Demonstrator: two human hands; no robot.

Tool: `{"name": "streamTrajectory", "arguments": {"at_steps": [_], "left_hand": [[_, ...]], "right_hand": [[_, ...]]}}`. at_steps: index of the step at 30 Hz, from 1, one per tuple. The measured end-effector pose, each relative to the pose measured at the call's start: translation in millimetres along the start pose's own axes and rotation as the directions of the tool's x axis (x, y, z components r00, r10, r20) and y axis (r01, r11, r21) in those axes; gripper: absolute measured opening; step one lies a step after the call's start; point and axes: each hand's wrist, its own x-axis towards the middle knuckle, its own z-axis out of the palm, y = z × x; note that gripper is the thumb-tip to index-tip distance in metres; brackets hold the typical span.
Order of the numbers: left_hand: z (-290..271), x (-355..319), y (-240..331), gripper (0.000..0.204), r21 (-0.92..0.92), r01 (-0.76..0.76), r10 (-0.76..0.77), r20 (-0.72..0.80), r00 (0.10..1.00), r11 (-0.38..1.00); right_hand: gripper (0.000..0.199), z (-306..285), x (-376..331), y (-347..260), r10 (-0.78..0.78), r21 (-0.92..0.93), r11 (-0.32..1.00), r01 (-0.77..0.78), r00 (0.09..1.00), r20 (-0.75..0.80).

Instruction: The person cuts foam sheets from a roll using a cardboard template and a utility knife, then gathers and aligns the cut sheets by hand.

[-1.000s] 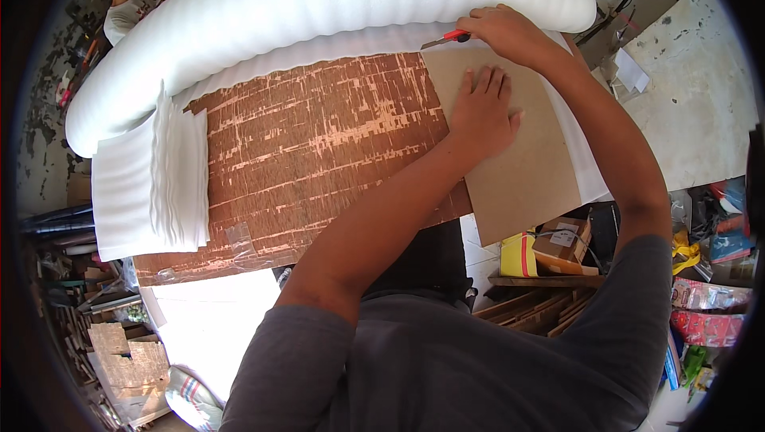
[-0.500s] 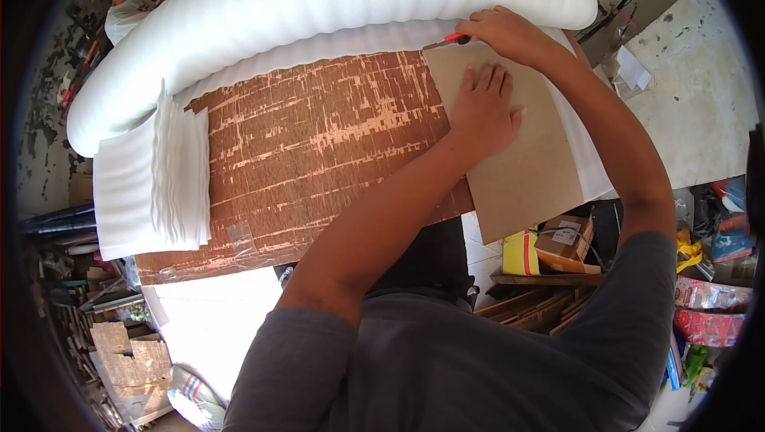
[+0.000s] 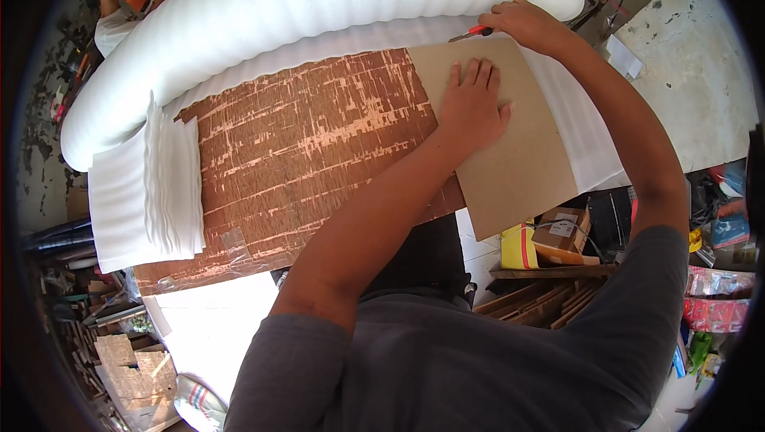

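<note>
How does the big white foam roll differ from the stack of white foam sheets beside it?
The foam roll is wound into one long thick cylinder spanning the table's far side; the stack of foam sheets is cut into flat pieces piled at the left end. The roll is far larger than the stack. The right hand works beside the roll; no hand touches the stack. Both are the same white, ribbed foam.

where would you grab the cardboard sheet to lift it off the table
Probably by the near edge of the cardboard sheet, coming from below. That corner overhangs the table, so fingers can slip under it. The far end lies flat under the left hand, beside the right hand.
</note>
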Motion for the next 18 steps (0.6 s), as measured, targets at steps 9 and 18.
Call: {"name": "streamTrajectory", "arguments": {"at_steps": [9, 18], "left_hand": [[-1, 2, -1, 0.069, -0.005, -0.002, 0.002, 0.03, 1.0, 1.0], [-3, 3, -1, 0.068, 0.009, -0.023, 0.023, 0.023, 0.999, 1.0]], "right_hand": [[0.022, 3, -24, 39, 0.014, -0.081, 0.997, -0.011, 0.999, 0.042], [0.021, 12, -46, 71, 0.089, -0.129, 0.989, -0.074, 0.99, 0.113]]}}
